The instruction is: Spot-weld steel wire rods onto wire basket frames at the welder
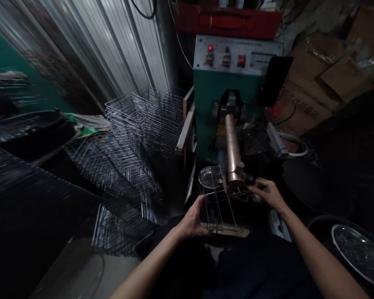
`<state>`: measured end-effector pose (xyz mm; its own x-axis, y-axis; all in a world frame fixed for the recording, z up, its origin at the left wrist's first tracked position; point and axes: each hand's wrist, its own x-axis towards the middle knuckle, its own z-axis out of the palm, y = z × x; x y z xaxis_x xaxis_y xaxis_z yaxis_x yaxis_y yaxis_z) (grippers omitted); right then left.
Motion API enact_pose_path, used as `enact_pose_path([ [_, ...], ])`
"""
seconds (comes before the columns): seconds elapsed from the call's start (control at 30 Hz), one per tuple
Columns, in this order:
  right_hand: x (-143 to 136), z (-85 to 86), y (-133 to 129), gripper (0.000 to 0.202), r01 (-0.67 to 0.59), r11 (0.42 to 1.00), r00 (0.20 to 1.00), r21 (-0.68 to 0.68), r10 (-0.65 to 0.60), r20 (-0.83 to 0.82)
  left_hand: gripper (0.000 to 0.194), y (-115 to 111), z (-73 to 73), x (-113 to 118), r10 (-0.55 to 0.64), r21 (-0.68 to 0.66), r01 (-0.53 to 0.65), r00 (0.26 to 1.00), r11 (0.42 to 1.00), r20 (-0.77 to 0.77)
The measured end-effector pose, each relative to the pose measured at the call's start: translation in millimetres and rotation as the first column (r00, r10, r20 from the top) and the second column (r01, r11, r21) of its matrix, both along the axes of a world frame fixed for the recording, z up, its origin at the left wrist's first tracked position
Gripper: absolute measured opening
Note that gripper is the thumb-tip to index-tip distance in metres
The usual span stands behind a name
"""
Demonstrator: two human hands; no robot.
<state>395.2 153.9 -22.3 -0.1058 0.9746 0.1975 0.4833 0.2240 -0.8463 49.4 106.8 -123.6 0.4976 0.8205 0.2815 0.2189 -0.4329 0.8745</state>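
A small wire frame of thin metal rods is held low in front of the green spot-welding machine. My left hand grips its left side, thumb and fingers closed around the edge rods. My right hand pinches a thin wire at the right, just beside the end of the machine's thick copper-coloured arm. Whether that wire is part of the frame cannot be made out. The frame's upper rods are close under the arm's tip; contact is unclear in the dark. A clear round dish is behind the frame.
Stacks of wire frames stand at the left, with more below. A red lamp glows on the control panel. Cardboard boxes are at the back right. A round metal tray lies at the lower right.
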Motion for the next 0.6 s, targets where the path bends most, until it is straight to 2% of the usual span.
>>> enact_pose_path([
  [0.37, -1, 1.1, 3, 0.055, 0.012, 1.0, 1.0, -0.008, -0.012, -0.004, 0.121, 6, 0.6, 1, -0.007, 0.019, 0.006, 0.999, 1.0, 0.049],
  [0.6, -2, -1.3, 0, 0.053, 0.014, 1.0, 1.0, 0.023, -0.014, 0.007, 0.117, 4, 11.8, 3, 0.033, 0.02, -0.034, 0.999, 0.999, 0.024],
])
